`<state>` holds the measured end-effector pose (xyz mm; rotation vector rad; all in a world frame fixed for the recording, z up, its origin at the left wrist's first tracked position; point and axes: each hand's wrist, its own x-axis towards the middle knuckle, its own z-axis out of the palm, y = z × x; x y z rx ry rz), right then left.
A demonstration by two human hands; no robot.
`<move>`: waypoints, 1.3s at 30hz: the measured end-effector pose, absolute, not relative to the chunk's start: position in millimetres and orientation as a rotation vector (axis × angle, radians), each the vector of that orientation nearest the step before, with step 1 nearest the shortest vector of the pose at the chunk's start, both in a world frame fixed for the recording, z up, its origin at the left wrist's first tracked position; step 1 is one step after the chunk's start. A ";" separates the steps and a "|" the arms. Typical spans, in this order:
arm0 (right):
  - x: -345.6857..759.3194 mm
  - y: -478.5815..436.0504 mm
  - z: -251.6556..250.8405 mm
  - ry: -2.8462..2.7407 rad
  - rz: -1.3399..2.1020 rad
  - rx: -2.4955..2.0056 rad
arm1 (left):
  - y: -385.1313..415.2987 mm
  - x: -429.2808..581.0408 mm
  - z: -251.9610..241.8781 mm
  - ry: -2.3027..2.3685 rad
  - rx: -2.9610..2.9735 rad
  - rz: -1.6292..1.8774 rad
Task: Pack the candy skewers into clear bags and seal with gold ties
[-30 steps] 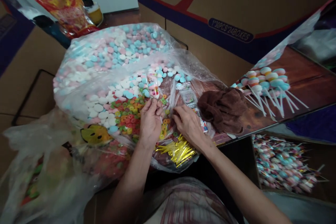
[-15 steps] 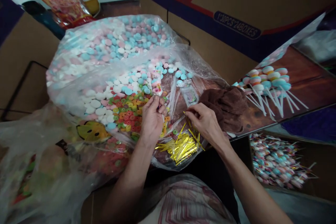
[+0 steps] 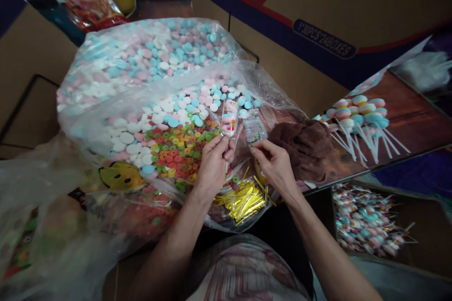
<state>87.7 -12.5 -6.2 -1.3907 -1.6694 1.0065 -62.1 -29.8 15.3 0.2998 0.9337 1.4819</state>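
Observation:
My left hand [image 3: 214, 162] is closed around the white stick of a marshmallow lollipop [image 3: 229, 120]. Its layered pink, white and orange top stands upright inside a clear printed bag. To the right, my right hand [image 3: 273, 160] is pinched shut, with what looks like a gold twist tie at its fingertips, mostly hidden by the fingers. Just beyond those fingertips lies a stack of small clear printed bags [image 3: 254, 127]. A heap of gold twist ties [image 3: 242, 201] lies below and between my hands.
A large clear bag of pastel marshmallows [image 3: 165, 51] spreads behind, with colourful ring gummies [image 3: 173, 160] before it. Right of my hands lie a brown cloth [image 3: 303, 148] and unwrapped marshmallow lollipops [image 3: 363, 113]. A carton [image 3: 423, 230] at lower right holds wrapped ones. Large cartons [image 3: 335, 4] stand behind.
My left hand has moved right with the bagged lollipop, closer to my right hand. My right hand has barely moved and stays pinched. The view has shifted slightly.

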 end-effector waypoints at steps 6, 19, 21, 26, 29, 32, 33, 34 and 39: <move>79.0 -16.7 9.9 -1.001 1.423 -1.119 | -34.6 -47.2 8.2 1.023 0.342 1.424; 70.4 -42.8 -1.2 -1.027 1.106 -1.274 | -45.2 -34.0 18.1 0.842 0.469 1.324; 74.7 -43.8 2.2 -1.051 1.095 -1.291 | -47.1 -32.7 14.9 0.867 0.539 1.304; 78.9 -44.5 6.5 -1.128 1.137 -1.292 | -45.9 -29.6 7.8 0.884 0.635 1.322; 81.8 -45.3 3.5 -1.126 1.264 -1.197 | -45.2 -32.9 10.2 0.799 0.511 1.237; 93.7 -47.0 2.9 -1.165 1.352 -1.071 | -48.7 -38.5 16.4 0.614 0.332 1.029; 100.0 -47.8 4.4 -1.209 1.361 -1.050 | -50.8 -39.8 18.7 0.548 0.286 0.949; 106.8 -48.8 6.6 -1.265 1.363 -1.042 | -53.0 -40.4 20.9 0.492 0.256 0.876; 130.1 -54.3 15.9 -1.582 1.219 -1.073 | -61.7 -30.6 24.8 0.528 0.342 0.772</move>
